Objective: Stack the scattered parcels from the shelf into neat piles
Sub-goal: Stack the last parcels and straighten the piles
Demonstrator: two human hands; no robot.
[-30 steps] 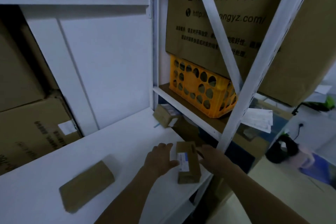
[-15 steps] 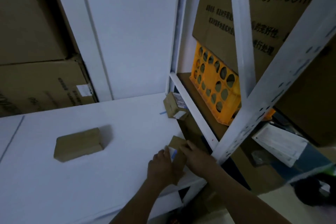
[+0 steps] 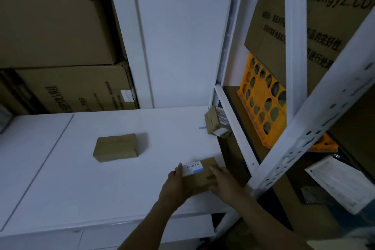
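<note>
A dim storeroom: a white bench point(image 3: 85, 199) runs out in front of me, with big cartons point(image 3: 60, 30) stacked at its far left and a metal rack point(image 3: 304, 138) crowding in from the right. My left hand point(image 3: 175, 184) and right hand point(image 3: 225, 181) clasp the labelled parcel point(image 3: 203, 178) between them, fingers point(image 3: 215, 169) wrapped over its sides, at the near right corner of the bench. I judge this to be the carry step, with the parcel gripped and not yet placed. The plain parcel point(image 3: 116, 147) lies flat and well apart to the left, the likely base of a pile. The next move calls for a sideways carry, then squaring the edges before letting go. A third parcel point(image 3: 217, 123) sits tilted at the far right edge, beside the rack post, awaiting its turn. The rack's slanting brace hangs near my right arm, and a yellow crate point(image 3: 263, 103) fills the shelf behind it, so I would swing left to stay away from the rack.
</note>
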